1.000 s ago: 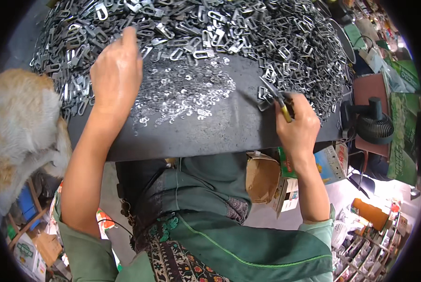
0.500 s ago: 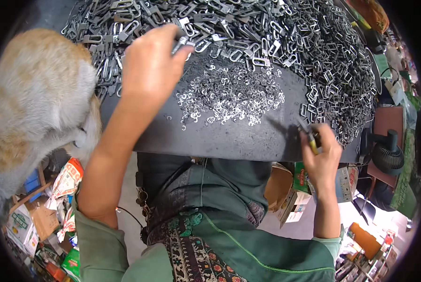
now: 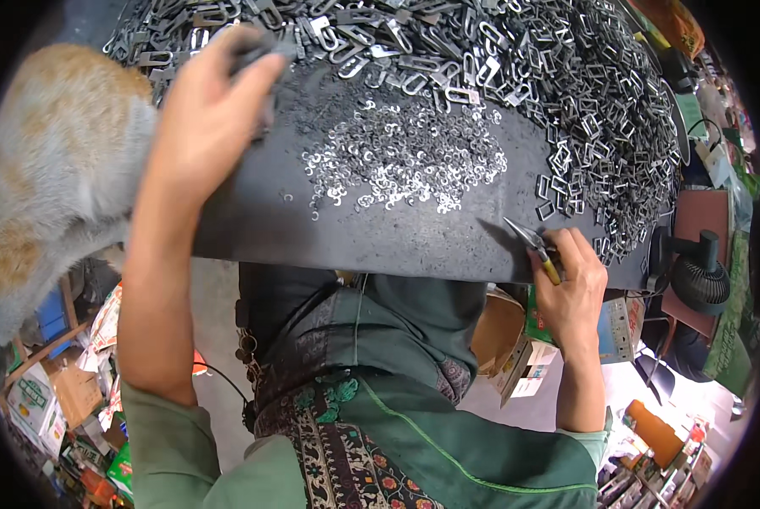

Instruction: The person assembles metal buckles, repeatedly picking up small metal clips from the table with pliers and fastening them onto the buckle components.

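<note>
My right hand (image 3: pixel 577 288) is closed around long-nosed pliers (image 3: pixel 527 237) with yellow handles, just above the front right of the dark tabletop. Their pointed jaws aim up and left, with nothing seen between them. At the upper left, my left hand (image 3: pixel 197 127) is smeared by motion. Its thumb and fingers close on dark metal pieces (image 3: pixel 265 64) whose shape is blurred. Between my hands lies a flat heap of small C-shaped metal clips (image 3: pixel 414 161). Behind it are piled larger U-shaped metal shackles (image 3: pixel 422 64), and small rectangular metal frames (image 3: pixel 600 127) cover the right side.
A ginger-and-white furry animal (image 3: pixel 66 144), like a cat, sits at the table's left edge, beside my left forearm. A small black fan (image 3: pixel 700 280) stands beyond the right edge. An open cardboard box (image 3: pixel 499 335) is below the front edge of the table (image 3: pixel 354 254).
My left hand has swept left, away from above the shackle pile, with dark pieces in its grip. My right hand has shifted slightly, and the pliers now point more to the left.
</note>
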Tool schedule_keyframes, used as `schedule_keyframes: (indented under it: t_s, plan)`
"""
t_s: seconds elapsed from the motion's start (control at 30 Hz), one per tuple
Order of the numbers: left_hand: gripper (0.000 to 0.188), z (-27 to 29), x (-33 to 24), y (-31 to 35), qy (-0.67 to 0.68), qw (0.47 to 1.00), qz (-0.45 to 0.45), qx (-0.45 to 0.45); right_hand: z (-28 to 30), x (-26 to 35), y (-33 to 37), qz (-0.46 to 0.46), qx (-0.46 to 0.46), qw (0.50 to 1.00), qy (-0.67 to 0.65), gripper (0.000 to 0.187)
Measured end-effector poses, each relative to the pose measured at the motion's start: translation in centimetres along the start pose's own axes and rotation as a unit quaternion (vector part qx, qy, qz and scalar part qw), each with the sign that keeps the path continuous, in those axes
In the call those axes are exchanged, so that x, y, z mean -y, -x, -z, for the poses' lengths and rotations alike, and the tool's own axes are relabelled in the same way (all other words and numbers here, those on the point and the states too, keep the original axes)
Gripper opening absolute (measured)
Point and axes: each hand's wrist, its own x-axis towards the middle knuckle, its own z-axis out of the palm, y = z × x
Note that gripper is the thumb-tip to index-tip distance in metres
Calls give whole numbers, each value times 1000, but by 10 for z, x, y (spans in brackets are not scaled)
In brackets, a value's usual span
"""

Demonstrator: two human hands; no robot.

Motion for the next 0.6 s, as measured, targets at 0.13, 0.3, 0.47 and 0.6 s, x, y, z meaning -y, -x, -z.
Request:
schedule_keyframes:
  t_s: [0.13,0.3,0.47,0.6]
  plan:
    - [19,-1,-22,83,374,878,256,155,10,12,10,-16,69,975,-210,18]
    - [16,-48,-35,139,467,803,281,240,0,62,0,5,167,876,-452,9]
    - [14,-56,-40,143,443,814,275,257,-2,73,4,-48,160,857,-488,9]
    - [14,-56,-38,140,410,834,226,291,-7,70,8,7,150,850,-505,9]
